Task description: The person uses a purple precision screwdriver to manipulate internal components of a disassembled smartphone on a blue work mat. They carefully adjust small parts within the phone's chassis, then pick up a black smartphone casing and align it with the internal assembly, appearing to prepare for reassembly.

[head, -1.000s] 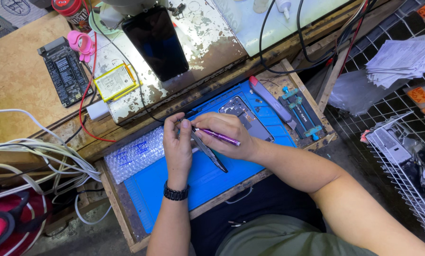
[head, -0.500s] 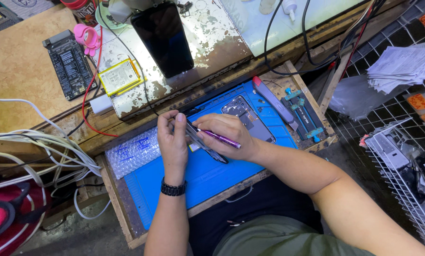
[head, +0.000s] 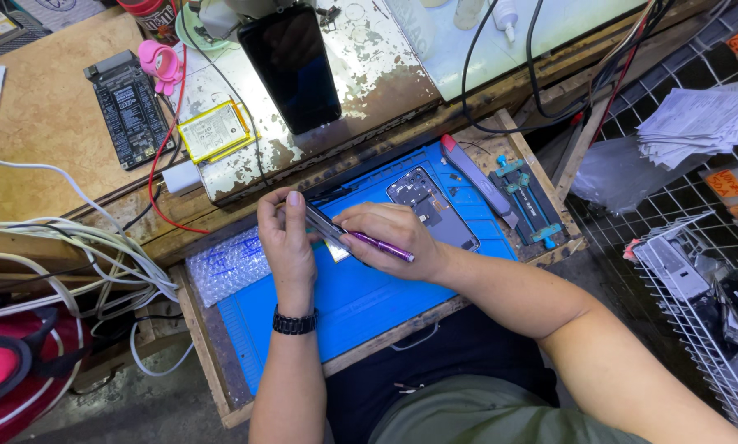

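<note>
My left hand (head: 288, 238) pinches a thin flat grey part (head: 326, 228) edge-on above a blue work mat (head: 369, 296). My right hand (head: 393, 238) grips a slim purple tool (head: 383, 247), its tip pressed against that part. Just right of my hands lies an opened phone body (head: 433, 205) on the mat. A black watch sits on my left wrist.
A pull-out wooden tray (head: 208, 353) holds the mat, a sheet of bubble wrap (head: 225, 267), a grey-and-red knife (head: 476, 173) and a teal clamp jig (head: 527, 200). On the bench above lie a dark phone (head: 291, 66), a yellow battery (head: 214, 130), a black circuit board (head: 129, 108) and cables. Wire baskets stand at right.
My hands stay together over the mat, shifting slightly as the tool works along the flat part. The view has drifted a little; nothing was let go.
</note>
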